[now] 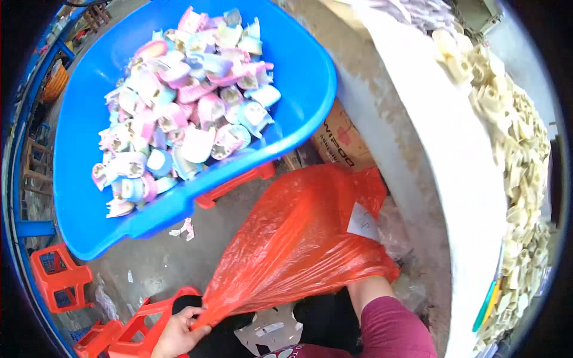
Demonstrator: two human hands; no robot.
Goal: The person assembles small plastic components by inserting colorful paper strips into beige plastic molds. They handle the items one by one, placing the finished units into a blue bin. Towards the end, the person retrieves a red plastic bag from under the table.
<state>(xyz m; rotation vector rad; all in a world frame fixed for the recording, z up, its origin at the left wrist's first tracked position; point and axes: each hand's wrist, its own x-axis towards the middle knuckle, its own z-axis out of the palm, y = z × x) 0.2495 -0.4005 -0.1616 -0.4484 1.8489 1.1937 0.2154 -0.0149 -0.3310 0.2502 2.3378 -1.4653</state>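
A red plastic bag (292, 232) stretches across the lower middle, wrinkled, with a small white slip of paper (362, 222) on its right part. The fingers of my left hand (179, 335) are pinched on its lower left corner. My right hand goes into or behind the bag's lower right end; only the wrist (369, 292) shows, and the fingers are hidden. Beyond the bag, a large blue basin (89, 197) holds a heap of small pink, pale blue and cream pieces (185, 113), hollow and cup-like.
To the right, a white-topped table (441, 149) carries a long pile of cream-coloured pieces (513, 149) and a green-handled tool (486, 305). A cardboard box (343, 140) is beside it. Red plastic stools (59, 277) stand at the left. Scraps (185, 230) lie on the floor.
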